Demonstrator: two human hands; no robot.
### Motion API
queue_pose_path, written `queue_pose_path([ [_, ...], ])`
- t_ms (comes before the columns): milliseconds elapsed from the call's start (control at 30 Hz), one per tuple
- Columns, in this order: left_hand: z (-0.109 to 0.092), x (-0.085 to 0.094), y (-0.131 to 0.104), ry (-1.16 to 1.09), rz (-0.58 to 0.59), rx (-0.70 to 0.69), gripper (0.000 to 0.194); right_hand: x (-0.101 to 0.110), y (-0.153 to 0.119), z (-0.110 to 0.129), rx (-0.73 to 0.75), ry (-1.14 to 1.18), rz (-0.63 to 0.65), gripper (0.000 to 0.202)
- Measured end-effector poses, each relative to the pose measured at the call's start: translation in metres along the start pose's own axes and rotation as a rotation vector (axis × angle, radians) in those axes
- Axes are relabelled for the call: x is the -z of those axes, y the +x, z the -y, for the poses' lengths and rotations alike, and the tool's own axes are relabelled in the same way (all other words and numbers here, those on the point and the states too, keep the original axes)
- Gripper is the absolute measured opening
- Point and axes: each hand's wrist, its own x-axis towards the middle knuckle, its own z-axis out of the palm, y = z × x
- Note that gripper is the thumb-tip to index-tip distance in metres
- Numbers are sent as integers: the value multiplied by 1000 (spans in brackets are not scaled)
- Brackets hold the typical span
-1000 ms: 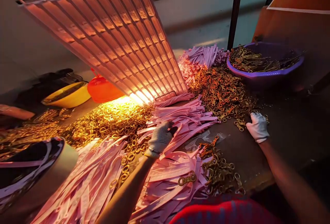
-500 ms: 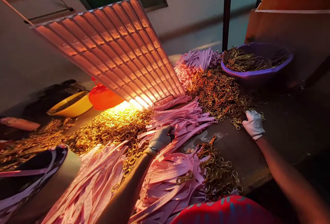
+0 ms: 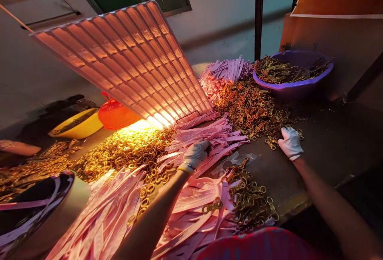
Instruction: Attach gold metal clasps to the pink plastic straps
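My left hand [image 3: 196, 155], in a dotted glove, is over the pink straps [image 3: 206, 134] in the middle. Its fingers curl together, and whatever they hold is too small to make out. To the right, my right hand [image 3: 290, 143], in a white glove, has its fingers bent at the edge of a pile of brass clasps [image 3: 253, 108]. What lies between those fingers is hidden. A heap of brass rings [image 3: 125, 148] lies left of my left hand. More clasps [image 3: 249, 196] lie near the front edge beside a second spread of pink straps [image 3: 191, 212].
A ribbed panel [image 3: 128, 60] leans above the rings. A purple basin [image 3: 296, 82] of brass pieces is at back right. Yellow [image 3: 79, 128] and red [image 3: 118, 114] basins stand at left. A round container [image 3: 74, 196] is at front left.
My left hand has moved right and slightly up over the pink straps. My right hand stays at the edge of the clasp pile. The whole view has shifted slightly.
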Motion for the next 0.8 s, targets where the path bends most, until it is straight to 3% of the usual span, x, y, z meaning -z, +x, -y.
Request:
queue_pose_path([
  [167,-8,-29,-24,-46,13,-14,32,3,2,2,10,-22,30,14],
  [233,-10,-29,-25,-82,8,-20,36,5,2,4,12,-29,35,14],
  [367,-6,-18,-17,-199,-13,-24,21,8,2,7,6,-37,34,14],
  [467,0,9,-11,-308,-101,21,18,9,1,9,7,-37,36,16],
  [600,-3,79,-5,-439,-291,109,27,11,2,11,15,-44,43,18],
  [700,-14,132,1,-741,-590,150,31,14,3,12,32,-49,49,15],
  [800,-15,153,5,-850,-809,193,34,18,2,14,57,-53,42,15],
])
